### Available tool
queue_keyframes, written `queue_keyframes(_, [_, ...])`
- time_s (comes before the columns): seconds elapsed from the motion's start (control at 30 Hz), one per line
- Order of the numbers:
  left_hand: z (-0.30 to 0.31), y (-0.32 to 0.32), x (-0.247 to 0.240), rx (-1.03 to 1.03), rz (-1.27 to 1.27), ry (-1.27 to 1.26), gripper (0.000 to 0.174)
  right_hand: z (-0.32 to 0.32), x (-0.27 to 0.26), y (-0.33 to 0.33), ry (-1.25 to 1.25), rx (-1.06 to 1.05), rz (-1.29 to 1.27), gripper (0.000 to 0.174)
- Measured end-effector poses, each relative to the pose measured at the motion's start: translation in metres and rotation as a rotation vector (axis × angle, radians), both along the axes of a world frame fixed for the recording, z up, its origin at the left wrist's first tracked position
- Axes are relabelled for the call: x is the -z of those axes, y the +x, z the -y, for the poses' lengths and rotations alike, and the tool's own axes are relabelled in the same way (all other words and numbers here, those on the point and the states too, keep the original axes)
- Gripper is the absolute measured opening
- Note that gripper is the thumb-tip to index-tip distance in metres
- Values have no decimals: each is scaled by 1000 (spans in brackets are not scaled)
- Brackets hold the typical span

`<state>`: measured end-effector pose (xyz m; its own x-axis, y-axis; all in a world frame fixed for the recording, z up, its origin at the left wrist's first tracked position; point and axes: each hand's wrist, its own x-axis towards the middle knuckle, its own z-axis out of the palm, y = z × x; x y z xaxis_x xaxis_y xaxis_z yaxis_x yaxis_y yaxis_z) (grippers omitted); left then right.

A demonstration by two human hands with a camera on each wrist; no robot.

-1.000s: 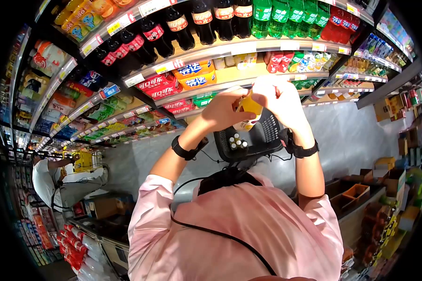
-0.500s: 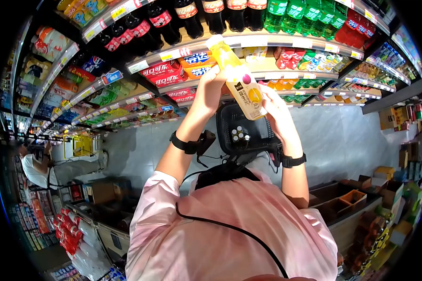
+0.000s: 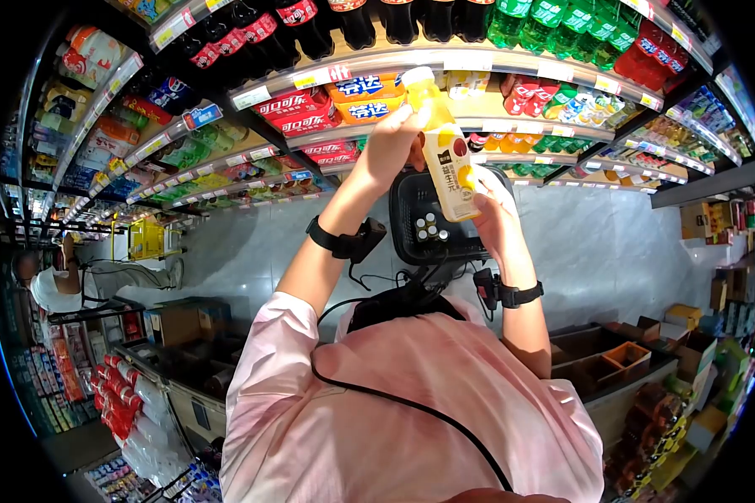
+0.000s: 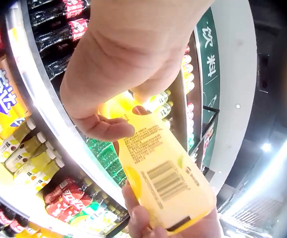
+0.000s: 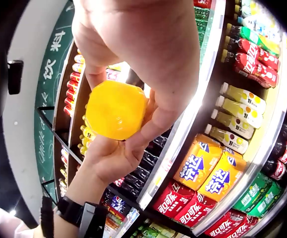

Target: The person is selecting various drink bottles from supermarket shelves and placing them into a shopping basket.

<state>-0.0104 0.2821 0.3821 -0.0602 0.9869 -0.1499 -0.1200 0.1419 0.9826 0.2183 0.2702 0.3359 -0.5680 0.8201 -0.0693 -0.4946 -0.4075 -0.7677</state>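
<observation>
A yellow juice bottle point(image 3: 450, 168) with a white cap and pale label is held tilted in front of the shelves in the head view. My left hand point(image 3: 387, 144) grips its upper part near the neck; my right hand point(image 3: 497, 215) holds the lower end. The left wrist view shows the barcode side of the bottle point(image 4: 165, 173), with the left fingers point(image 4: 106, 128) curled at the neck and the other hand around the base. In the right wrist view the bottle's yellow base point(image 5: 116, 110) faces the camera, between the right thumb and fingers point(image 5: 156, 119).
Below the bottle, a black basket point(image 3: 401, 226) contains several white-capped bottles point(image 3: 428, 228). Shelves hold cola bottles, green bottles point(image 3: 554, 29) and orange packs point(image 3: 369, 99). Another person point(image 3: 57, 285) is at the left beside a yellow basket point(image 3: 148, 239). Boxes point(image 3: 617, 360) stand behind at the right.
The bottle, hidden largely behind the hands a second ago, came into view with its label showing. Since then it has shifted slightly right and become more upright, still in both hands.
</observation>
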Motion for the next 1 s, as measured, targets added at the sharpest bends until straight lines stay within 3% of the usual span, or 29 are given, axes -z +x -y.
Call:
queue_keyframes(0.13, [-14,-3,8,-22,-99,78,34,-4,17,13,-8,-80,56,55])
queue_keyframes(0.2, [-23,-9,23,97,-185,24,31,-12,24,20,-26,-101,89,55])
queue_keyframes(0.3, [-34,-7,56,163,-181,-11,30,-34,39,21,175,-184,590,59])
queue_keyframes(0.4, [-48,7,84,190,-185,-40,38,-73,75,17,255,-214,728,54])
queue_keyframes(0.47, [-60,20,97,135,-389,-1,45,-100,105,10,396,-168,806,53])
queue_keyframes(0.6, [-102,30,122,-20,-345,20,39,-161,164,-28,607,26,905,54])
queue_keyframes(0.67, [-133,18,154,-37,-241,61,37,-175,150,-43,767,189,1094,61])
queue_keyframes(0.77, [-155,15,134,-97,-107,86,33,-197,155,-63,854,331,1133,65])
queue_keyframes(0.87, [-194,-14,167,-217,-184,68,29,-217,151,-75,925,367,1186,63])
queue_keyframes(0.93, [-211,-27,175,-182,11,70,18,-236,161,-84,1043,440,1230,60])
queue_keyframes(1.0, [-214,-28,160,-168,-161,-36,18,-247,168,-94,1014,462,1218,60])
